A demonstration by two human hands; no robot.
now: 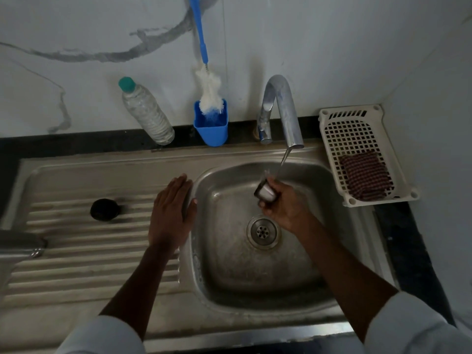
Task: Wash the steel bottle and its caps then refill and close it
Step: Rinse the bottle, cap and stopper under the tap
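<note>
The fingers (274, 200) of the right hand (286, 208) are curled around a small steel cap (265, 193), which is gripped over the sink basin (229, 251) with its open side turned up and to the left. A thin stream of water (282, 160) is seen falling from the tap (283, 111) just above those fingers and striking the cap's upper edge. The drain (262, 231) is seen below and just left of that hand.

The fingers (178, 185) of the left hand (171, 215) are spread flat and released, nothing being held; the palm is laid on the ribbed draining board (76, 251) with the thumb (191, 208) resting at the basin's rim. To the left of those fingers, well apart, a round black cap (104, 209) is set on the board. Farther left, at the frame's edge, part of the steel bottle (20, 244) is seen lying on the board.

Beyond the left fingertips, by the wall, a plastic bottle (146, 114) with a green lid and a blue holder (211, 129) with a bottle brush (209, 93) are placed. Right of the right hand, a scrub pad (365, 178) is kept in a white basket (332, 123).
</note>
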